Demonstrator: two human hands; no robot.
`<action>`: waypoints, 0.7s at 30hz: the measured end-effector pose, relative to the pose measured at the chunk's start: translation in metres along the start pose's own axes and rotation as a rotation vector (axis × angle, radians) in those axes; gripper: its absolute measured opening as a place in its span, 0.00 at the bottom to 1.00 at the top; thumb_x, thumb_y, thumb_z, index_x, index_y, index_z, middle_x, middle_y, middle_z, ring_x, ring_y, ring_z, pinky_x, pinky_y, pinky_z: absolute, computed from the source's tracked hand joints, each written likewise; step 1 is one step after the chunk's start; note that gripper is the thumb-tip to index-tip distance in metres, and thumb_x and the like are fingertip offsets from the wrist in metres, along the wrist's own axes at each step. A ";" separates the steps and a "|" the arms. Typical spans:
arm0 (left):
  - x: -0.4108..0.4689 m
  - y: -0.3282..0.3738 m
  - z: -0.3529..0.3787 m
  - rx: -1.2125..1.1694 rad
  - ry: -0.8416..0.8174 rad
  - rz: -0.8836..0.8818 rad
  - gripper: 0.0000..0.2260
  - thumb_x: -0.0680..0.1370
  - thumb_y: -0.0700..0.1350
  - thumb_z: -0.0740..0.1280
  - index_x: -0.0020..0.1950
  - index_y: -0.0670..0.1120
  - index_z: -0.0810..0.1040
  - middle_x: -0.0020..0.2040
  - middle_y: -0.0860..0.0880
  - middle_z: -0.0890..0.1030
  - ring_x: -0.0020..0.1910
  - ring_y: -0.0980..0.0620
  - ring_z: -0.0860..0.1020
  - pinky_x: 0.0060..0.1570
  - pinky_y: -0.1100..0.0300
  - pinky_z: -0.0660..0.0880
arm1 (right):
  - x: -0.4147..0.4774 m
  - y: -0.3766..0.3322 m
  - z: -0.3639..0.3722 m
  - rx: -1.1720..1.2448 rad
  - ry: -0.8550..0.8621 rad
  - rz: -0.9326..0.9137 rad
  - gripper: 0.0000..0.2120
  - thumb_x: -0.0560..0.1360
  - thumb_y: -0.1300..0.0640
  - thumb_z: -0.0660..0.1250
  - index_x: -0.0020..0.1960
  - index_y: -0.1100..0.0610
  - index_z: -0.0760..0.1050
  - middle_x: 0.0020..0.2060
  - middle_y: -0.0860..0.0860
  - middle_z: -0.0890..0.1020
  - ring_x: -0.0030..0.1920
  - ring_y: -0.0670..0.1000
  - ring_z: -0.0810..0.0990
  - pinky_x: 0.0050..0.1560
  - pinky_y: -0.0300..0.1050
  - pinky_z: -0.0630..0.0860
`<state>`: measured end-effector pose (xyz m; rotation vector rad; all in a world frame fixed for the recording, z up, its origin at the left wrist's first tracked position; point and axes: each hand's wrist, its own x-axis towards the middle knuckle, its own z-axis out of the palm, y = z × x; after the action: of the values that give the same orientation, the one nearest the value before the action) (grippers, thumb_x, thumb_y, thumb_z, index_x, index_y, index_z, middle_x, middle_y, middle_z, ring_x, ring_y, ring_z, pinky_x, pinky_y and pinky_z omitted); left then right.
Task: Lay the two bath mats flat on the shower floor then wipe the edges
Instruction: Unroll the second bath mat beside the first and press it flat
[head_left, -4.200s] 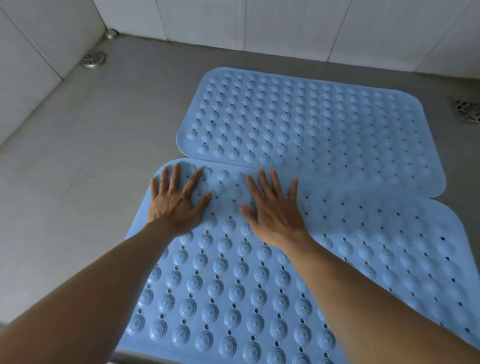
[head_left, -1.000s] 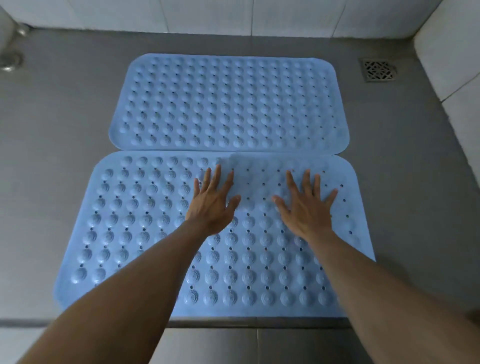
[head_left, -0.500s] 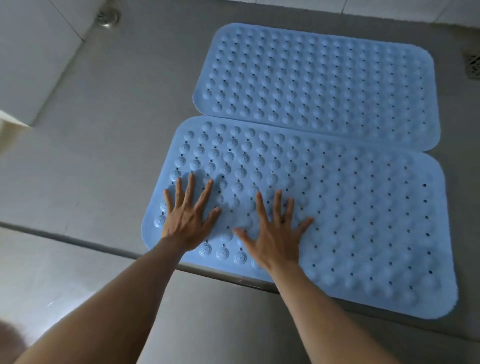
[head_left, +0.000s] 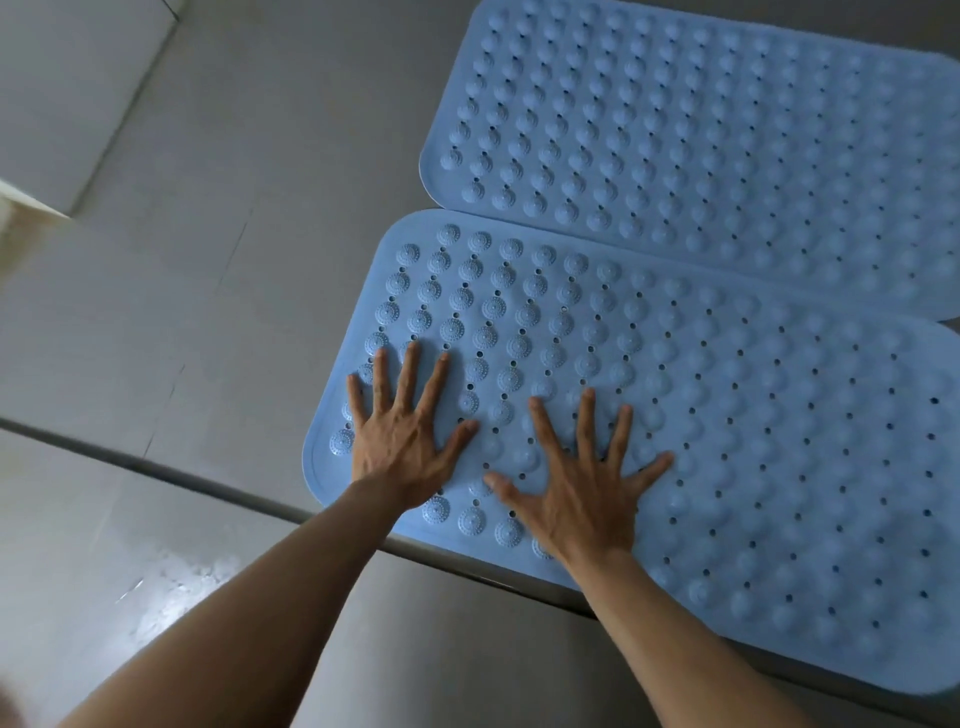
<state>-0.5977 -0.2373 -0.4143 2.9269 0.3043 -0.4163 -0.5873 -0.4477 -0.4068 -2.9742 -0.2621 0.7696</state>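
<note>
The left hand lies palm down with its fingers straight and spread, pressing on the near-left corner of the near bath mat, its little finger close to that mat's rounded edge. Just beside it, the right hand presses flat on the same mat in the same way, fingers fanned apart and thumb pointing toward the left hand; the two do not touch. The near bath mat, pale blue with raised round bumps and small holes, lies flat on the grey shower floor, its near edge along a dark threshold strip. The far bath mat lies flat beyond it, their long edges meeting. A pale wall rises at the upper left.
</note>
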 end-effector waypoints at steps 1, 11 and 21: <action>0.001 0.001 -0.001 0.003 -0.009 -0.004 0.35 0.78 0.73 0.44 0.79 0.61 0.36 0.82 0.50 0.41 0.79 0.40 0.35 0.74 0.35 0.37 | 0.000 0.000 -0.001 0.000 -0.002 0.004 0.45 0.63 0.14 0.37 0.73 0.31 0.26 0.77 0.50 0.29 0.76 0.65 0.28 0.61 0.84 0.38; 0.000 0.000 -0.016 0.048 -0.132 0.013 0.35 0.77 0.73 0.42 0.78 0.62 0.31 0.81 0.50 0.35 0.78 0.39 0.34 0.73 0.32 0.38 | -0.007 0.009 -0.012 0.073 -0.033 -0.082 0.42 0.68 0.18 0.36 0.75 0.34 0.27 0.77 0.49 0.28 0.77 0.61 0.28 0.65 0.83 0.36; -0.017 0.125 0.010 0.141 -0.024 0.290 0.33 0.79 0.69 0.39 0.81 0.57 0.42 0.80 0.44 0.33 0.78 0.41 0.33 0.72 0.31 0.35 | -0.040 0.135 -0.013 0.158 0.218 -0.055 0.32 0.82 0.35 0.42 0.82 0.46 0.45 0.81 0.56 0.46 0.81 0.57 0.46 0.77 0.68 0.47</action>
<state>-0.5879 -0.3627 -0.4015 3.0332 -0.1588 -0.4438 -0.5957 -0.5883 -0.3897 -2.8552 -0.2569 0.4330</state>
